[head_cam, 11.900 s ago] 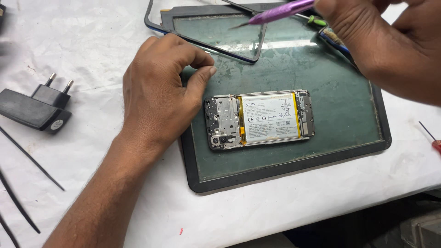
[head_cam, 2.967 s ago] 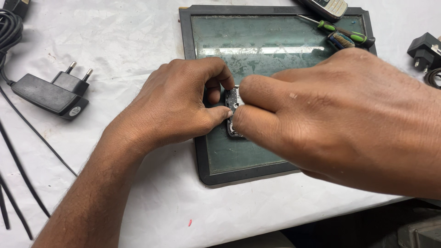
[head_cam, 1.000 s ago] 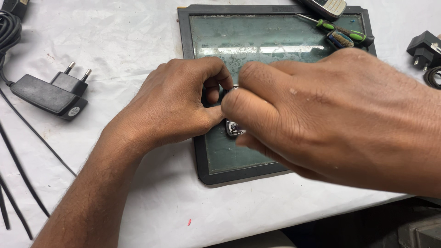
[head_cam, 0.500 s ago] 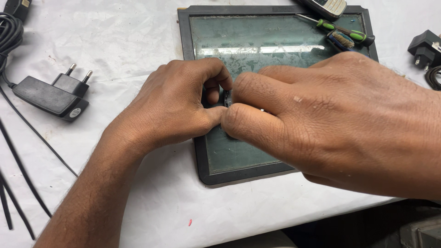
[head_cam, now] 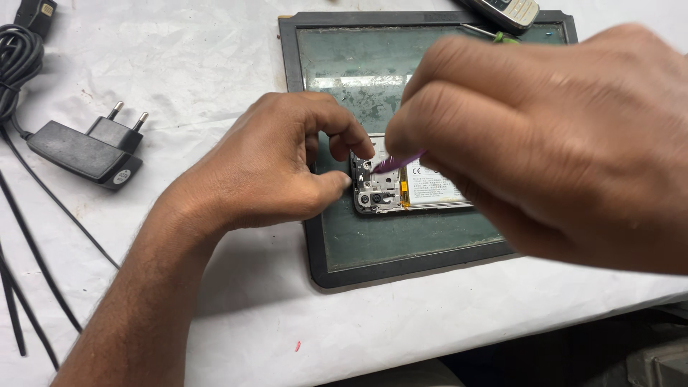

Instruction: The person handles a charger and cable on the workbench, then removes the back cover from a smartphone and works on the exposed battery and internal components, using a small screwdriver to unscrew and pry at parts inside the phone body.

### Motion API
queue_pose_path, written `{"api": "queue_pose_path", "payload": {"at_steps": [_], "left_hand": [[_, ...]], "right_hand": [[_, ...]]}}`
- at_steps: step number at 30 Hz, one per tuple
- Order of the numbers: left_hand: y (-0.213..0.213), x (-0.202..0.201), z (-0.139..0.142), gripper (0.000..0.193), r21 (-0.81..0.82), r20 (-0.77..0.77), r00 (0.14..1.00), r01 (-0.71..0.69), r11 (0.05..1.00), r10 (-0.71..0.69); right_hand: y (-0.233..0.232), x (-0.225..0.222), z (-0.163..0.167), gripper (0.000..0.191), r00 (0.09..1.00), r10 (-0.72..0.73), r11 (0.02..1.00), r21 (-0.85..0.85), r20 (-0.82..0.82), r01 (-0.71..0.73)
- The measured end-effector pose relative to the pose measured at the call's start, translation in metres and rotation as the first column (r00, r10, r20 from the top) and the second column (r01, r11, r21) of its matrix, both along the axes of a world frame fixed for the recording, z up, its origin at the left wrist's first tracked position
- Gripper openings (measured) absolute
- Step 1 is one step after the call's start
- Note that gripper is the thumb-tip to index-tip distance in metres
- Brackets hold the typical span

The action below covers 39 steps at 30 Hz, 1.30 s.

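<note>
An opened phone (head_cam: pixel 401 188) with its board, camera and white battery exposed lies on a dark green work mat (head_cam: pixel 401 236). My left hand (head_cam: pixel 279 168) pinches the phone's left end between thumb and forefinger, holding it down. My right hand (head_cam: pixel 552 143) hovers over the phone's right part, raised and close to the camera. It grips a thin purple tool (head_cam: pixel 394 162) whose tip rests on the board near the top left. Most of the battery is hidden under the right hand.
A black plug adapter (head_cam: pixel 86 149) with its cable lies at the left on the white cloth, beside black leads (head_cam: pixel 29 287). A small keypad phone (head_cam: pixel 505 10) and a green-handled screwdriver (head_cam: pixel 494 34) sit at the mat's far edge. The table's front edge runs along the bottom right.
My right hand has lifted off the phone and moved right, and it now holds the purple tool against the board. The phone's left end has come into view. The left hand stays put.
</note>
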<state>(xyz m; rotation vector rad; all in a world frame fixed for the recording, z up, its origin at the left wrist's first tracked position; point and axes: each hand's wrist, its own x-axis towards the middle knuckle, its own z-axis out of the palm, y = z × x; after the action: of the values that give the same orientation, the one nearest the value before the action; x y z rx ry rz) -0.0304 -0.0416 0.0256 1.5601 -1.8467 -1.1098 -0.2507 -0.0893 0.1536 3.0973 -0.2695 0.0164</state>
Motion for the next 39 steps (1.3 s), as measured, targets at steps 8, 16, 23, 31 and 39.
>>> {"api": "queue_pose_path", "payload": {"at_steps": [8,16,23,31,39], "left_hand": [[-0.002,-0.005,0.003,0.014,-0.092,-0.13,0.991,-0.008,0.996,-0.004],[-0.007,0.0,-0.012,0.01,-0.273,-0.07,0.992,-0.123,0.954,0.107],[-0.029,0.008,-0.04,0.005,-0.643,-0.06,0.941,-0.291,0.709,0.332],[-0.04,0.0,-0.049,0.006,-0.634,0.057,0.926,-0.255,0.73,0.373],[-0.038,0.003,-0.049,0.013,-0.615,0.073,0.935,-0.231,0.754,0.347]], "right_hand": [[-0.014,0.001,0.005,0.022,0.999,-0.029,0.999,0.023,0.038,0.028],[-0.022,-0.021,-0.004,0.019,0.95,-0.284,0.952,0.158,0.132,0.263],[-0.024,-0.049,-0.053,0.012,0.812,-0.472,0.87,0.328,0.343,0.367],[-0.036,-0.064,-0.094,0.009,0.657,-0.637,0.733,0.579,0.403,0.356],[-0.039,-0.063,-0.106,0.01,0.605,-0.679,0.673,0.682,0.417,0.286]]}}
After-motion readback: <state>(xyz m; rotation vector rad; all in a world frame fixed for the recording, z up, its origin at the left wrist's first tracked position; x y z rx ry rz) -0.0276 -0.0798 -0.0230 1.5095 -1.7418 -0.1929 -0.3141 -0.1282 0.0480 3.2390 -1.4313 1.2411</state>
